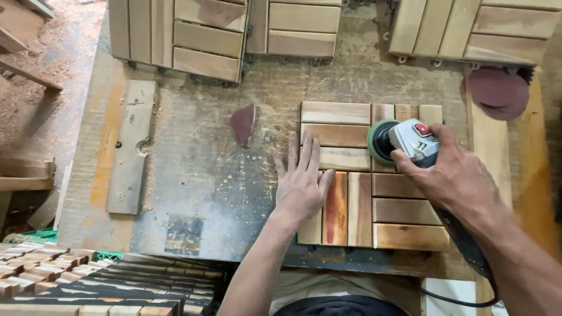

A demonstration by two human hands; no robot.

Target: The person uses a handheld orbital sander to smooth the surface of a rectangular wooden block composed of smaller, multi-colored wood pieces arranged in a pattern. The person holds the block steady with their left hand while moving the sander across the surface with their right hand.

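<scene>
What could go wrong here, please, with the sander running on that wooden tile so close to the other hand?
1. The left hand lies flat on the wooden tile, fingers spread near the sander; a skid of the green pad could graze them.
2. The sander's cable trails off the bench edge under the right hand and forearm, so it might snag.
3. Only the flat hand seems to steady the tile; it may shift on the dusty workbench.

Worn, scratched workbench (pixel 193 175), sawdust scattered. Sawdust-covered floor (pixel 64 52) at left. Stacked wooden tiles (pixel 88 281) lower left. Spare sanding discs (pixel 497 93) at right edge.
</scene>
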